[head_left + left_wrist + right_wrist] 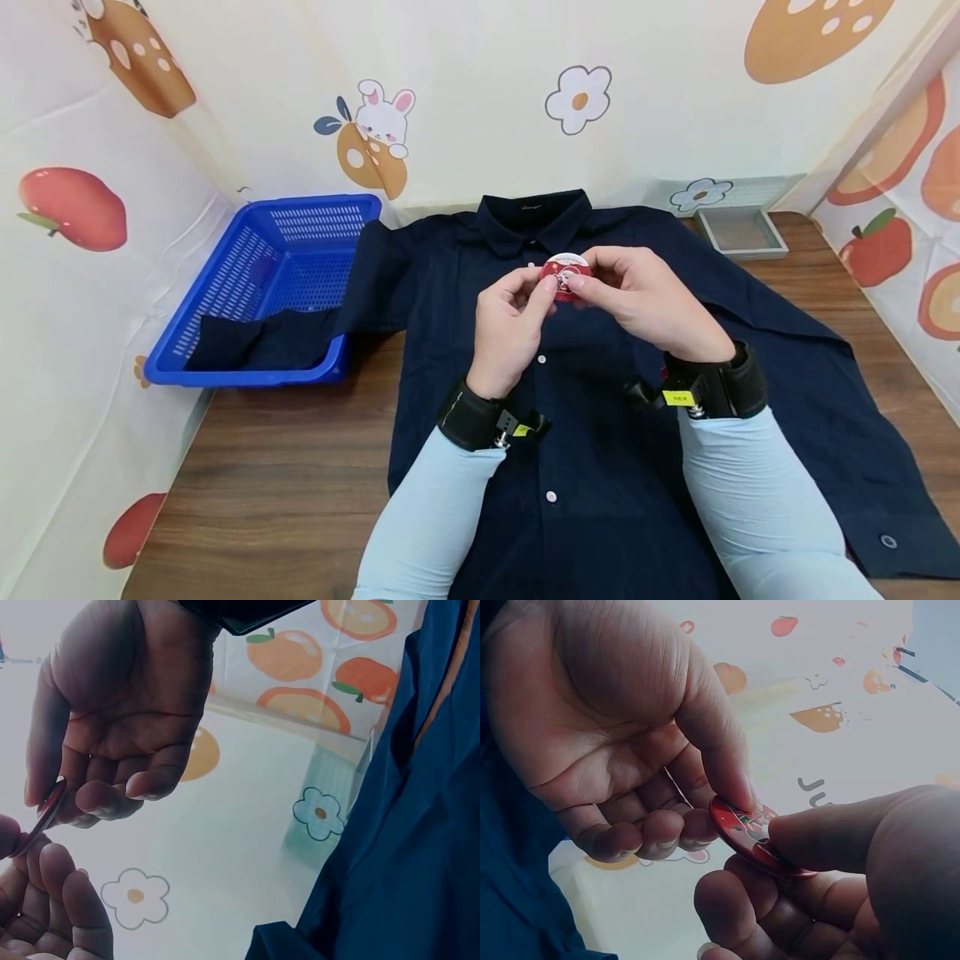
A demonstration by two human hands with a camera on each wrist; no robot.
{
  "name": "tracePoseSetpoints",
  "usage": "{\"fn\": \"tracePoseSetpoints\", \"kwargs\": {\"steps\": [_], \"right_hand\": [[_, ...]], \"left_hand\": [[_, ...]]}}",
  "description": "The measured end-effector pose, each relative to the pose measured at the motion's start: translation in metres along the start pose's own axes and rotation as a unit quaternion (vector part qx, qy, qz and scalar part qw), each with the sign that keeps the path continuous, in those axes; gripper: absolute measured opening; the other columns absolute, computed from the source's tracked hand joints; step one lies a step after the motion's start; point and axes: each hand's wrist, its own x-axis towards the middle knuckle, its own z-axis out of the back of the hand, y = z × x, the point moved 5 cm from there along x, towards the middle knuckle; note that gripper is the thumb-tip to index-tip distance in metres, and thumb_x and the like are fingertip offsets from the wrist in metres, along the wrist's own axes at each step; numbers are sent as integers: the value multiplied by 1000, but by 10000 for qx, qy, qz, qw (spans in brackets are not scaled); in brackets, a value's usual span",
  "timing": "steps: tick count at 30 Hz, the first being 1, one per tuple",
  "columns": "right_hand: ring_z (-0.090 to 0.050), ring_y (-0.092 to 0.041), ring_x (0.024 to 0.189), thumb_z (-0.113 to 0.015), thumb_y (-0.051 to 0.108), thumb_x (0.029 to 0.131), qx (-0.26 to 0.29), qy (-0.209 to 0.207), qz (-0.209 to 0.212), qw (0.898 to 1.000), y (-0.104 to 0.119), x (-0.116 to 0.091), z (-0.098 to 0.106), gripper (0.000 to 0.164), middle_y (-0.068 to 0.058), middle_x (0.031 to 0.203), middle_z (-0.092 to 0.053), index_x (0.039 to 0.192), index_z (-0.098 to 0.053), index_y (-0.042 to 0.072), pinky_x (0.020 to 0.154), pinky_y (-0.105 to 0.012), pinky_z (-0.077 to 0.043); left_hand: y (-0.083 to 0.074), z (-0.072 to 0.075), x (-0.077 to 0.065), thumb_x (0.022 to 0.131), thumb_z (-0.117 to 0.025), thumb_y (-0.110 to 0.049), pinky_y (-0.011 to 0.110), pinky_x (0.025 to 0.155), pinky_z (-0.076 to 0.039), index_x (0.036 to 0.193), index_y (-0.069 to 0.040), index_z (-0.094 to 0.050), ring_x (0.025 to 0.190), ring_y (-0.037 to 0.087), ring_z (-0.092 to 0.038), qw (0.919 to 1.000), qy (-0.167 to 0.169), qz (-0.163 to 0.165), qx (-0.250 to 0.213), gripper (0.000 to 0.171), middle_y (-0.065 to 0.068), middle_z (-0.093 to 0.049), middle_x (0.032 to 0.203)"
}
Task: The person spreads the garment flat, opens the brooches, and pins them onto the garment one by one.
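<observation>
Both hands hold a round red badge (567,265) with a white cartoon figure on its face, up above a dark navy button-up shirt (480,400). My left hand (510,321) pinches its left edge between thumb and fingers. On the opposite edge, my right hand (641,296) pinches it the same way, thumb on the printed face. The right wrist view shows the badge (739,826) tilted, with both thumbs on its front. Seen nearly edge-on in the left wrist view, the badge (49,810) is a thin disc; its back is hidden.
The shirt lies spread face up on a wooden table (292,475), collar at the far side. One sleeve reaches into a blue plastic basket (243,379) at the left; the other spreads right. A small grey tray (761,252) stands at the back right, before the printed curtain (480,108).
</observation>
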Motion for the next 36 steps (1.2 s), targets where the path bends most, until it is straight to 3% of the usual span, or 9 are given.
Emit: {"fn": "tracePoseSetpoints", "kwargs": {"steps": [6, 13, 20, 26, 31, 36], "right_hand": [[-56, -22, 74, -66, 25, 92, -314, -128, 190, 9992, 1, -1, 0, 17, -8, 85, -62, 102, -68, 11, 61, -28, -45], [-56, -19, 69, -72, 16, 87, -435, -836, 648, 9934, 5, -2, 4, 14, -2, 88, -67, 102, -72, 14, 57, -23, -46], [-60, -10, 76, -71, 2, 85, -773, -1223, 1391, 9797, 13, -5, 6, 22, 4, 100, -66, 104, -75, 13, 65, -15, -49], [-62, -9, 89, -66, -7, 85, -636, -1005, 1538, 9809, 17, -7, 2, 30, 2, 109, -62, 111, -72, 8, 79, -16, -51], [-61, -12, 94, -57, -9, 88, -537, -932, 1322, 9854, 19, -8, 0, 37, 0, 115, -62, 120, -64, 7, 80, -18, -50], [-62, -18, 86, -58, 16, 97, -357, -1164, 666, 9903, 14, -7, 2, 28, -1, 109, -64, 124, -61, 11, 72, -21, -50]], "left_hand": [[-2, 0, -1, 94, -63, -12, 27, 69, -53, 109, 3, -65, 72, 19, -59, 9997, 54, -104, -204, 21, 16, -63, 89], [-3, 1, -2, 97, -58, -11, 29, 72, -54, 114, 2, -59, 75, 26, -61, 9993, -1, 34, -370, 22, 17, -61, 95], [-9, -2, -3, 101, -51, -13, 28, 69, -52, 115, 7, -56, 72, 18, -62, 9959, 193, -119, -872, 25, 27, -62, 91], [-14, -1, -3, 98, -52, -8, 27, 70, -54, 116, 12, -52, 73, 16, -63, 9910, 192, -111, -1324, 26, 18, -62, 95], [-16, 0, -2, 96, -53, -1, 27, 71, -54, 114, 9, -54, 76, 16, -63, 9938, -11, -238, -1082, 21, 15, -61, 98], [-16, -1, -3, 94, -54, 4, 33, 73, -56, 115, 6, -56, 80, 19, -64, 9980, 28, -486, -414, 21, 19, -61, 103]]}}
